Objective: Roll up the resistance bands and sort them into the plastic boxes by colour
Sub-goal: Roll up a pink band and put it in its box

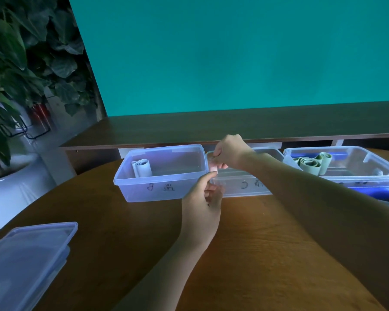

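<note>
Both hands are at the middle box (pixel 240 187): right hand (pixel 230 151) pinching something small and pale at its rim, maybe a rolled band, hard to tell. Left hand (pixel 202 198) curls around the near corner. Next: drop it inside. A rolled band (pixel 142 168) sits in the left box (pixel 160 173).

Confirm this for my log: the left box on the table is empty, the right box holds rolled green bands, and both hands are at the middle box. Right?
Not quite. In the head view the left box is not empty: a rolled pale band stands in it. The rest holds: the right box holds rolled green bands, and the left hand and right hand are at the middle box.
</note>
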`<state>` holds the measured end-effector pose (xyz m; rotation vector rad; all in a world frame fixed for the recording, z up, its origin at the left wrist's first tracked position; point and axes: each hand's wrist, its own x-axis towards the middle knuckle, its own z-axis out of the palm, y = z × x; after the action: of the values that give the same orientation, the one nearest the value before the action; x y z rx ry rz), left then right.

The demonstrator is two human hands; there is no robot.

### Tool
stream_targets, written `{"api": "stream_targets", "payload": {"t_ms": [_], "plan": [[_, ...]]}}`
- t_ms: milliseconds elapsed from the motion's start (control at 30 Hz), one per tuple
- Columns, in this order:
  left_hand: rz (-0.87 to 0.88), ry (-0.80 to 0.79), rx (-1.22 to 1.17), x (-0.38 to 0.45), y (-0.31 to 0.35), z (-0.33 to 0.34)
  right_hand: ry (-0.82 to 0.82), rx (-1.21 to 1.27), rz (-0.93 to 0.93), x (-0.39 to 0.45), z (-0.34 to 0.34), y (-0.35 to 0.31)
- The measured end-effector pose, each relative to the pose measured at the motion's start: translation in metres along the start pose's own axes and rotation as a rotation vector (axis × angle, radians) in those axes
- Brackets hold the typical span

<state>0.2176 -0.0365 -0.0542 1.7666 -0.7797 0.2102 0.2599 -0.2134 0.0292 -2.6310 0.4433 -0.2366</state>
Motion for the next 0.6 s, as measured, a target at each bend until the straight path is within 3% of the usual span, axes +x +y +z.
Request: {"api": "stream_targets", "payload": {"t_ms": [133,400,600], "plan": [[0.009,-0.009,0.019,0.001,-0.001,0.0,0.051,0.007,0.003,-0.002,0.005,0.001],[0.017,-0.021,0.012,0.0,-0.001,0.001,0.043,0.285,0.079,-0.004,0.006,0.014],[0.003,-0.032,0.022,0.0,-0.003,0.001,0.032,0.308,0.121,-0.002,0.005,0.013]]}}
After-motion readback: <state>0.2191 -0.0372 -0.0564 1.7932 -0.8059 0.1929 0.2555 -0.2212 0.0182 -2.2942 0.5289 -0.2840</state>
